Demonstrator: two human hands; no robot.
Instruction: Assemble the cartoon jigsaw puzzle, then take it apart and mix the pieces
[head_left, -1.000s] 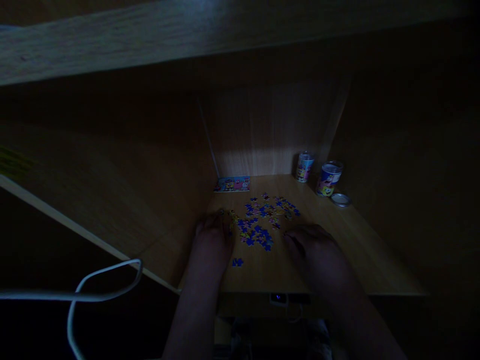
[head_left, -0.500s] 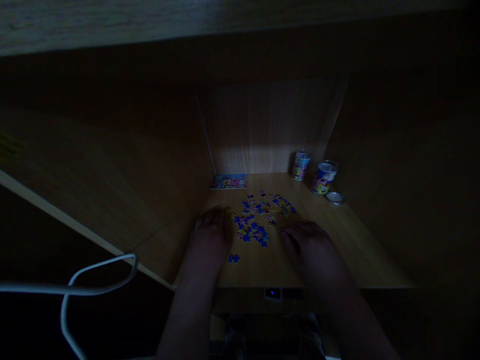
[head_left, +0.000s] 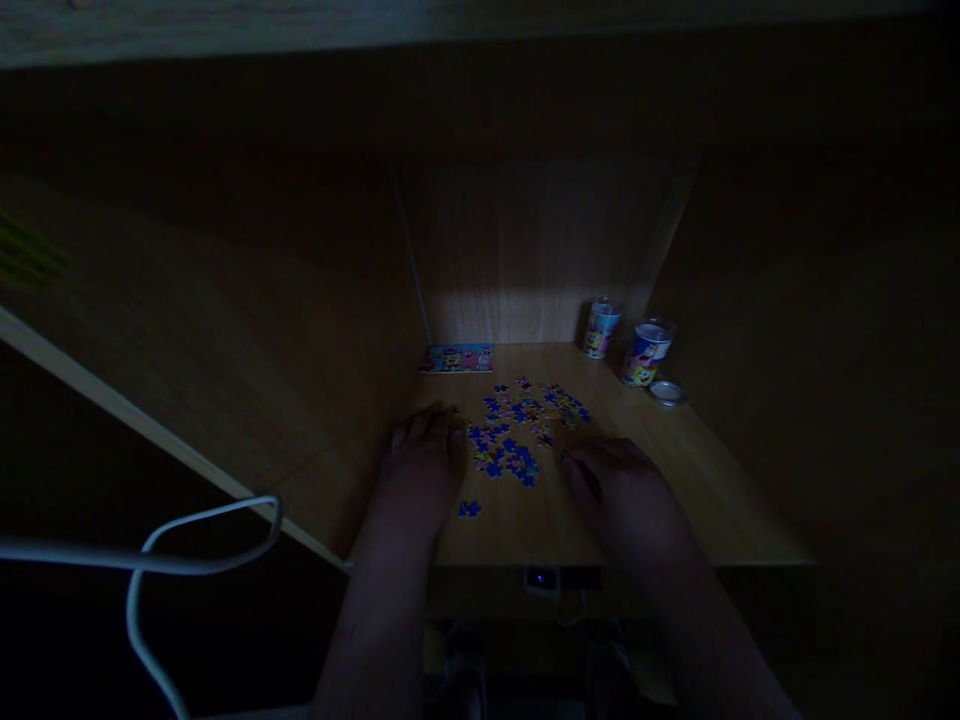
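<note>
Loose jigsaw puzzle pieces (head_left: 517, 460), blue with yellow and pink, lie spread on the wooden surface between my hands. Left of them, my left hand (head_left: 424, 465) rests palm down with its fingers stretched out, the fingertips beside the pile's edge. On the right, my right hand (head_left: 622, 490) has thumb and forefinger pinched on a small dark puzzle piece (head_left: 562, 456), mostly covered by the fingertips. Apart from the pile, a couple of blue pieces (head_left: 469, 509) lie nearer the front edge. Dim light hides fine detail.
Behind the pile lies a colourful cartoon picture card (head_left: 457, 358). At the back right stand two printed cans, a slim one (head_left: 601, 330) and a wider one (head_left: 647, 352), with a round lid (head_left: 667, 393) beside. Wooden panels enclose the space; a white cable (head_left: 202, 570) loops at left.
The view has shifted slightly. My left fingers have spread and lifted a little at the pile's left edge; my right hand keeps its pinch in nearly the same place.
</note>
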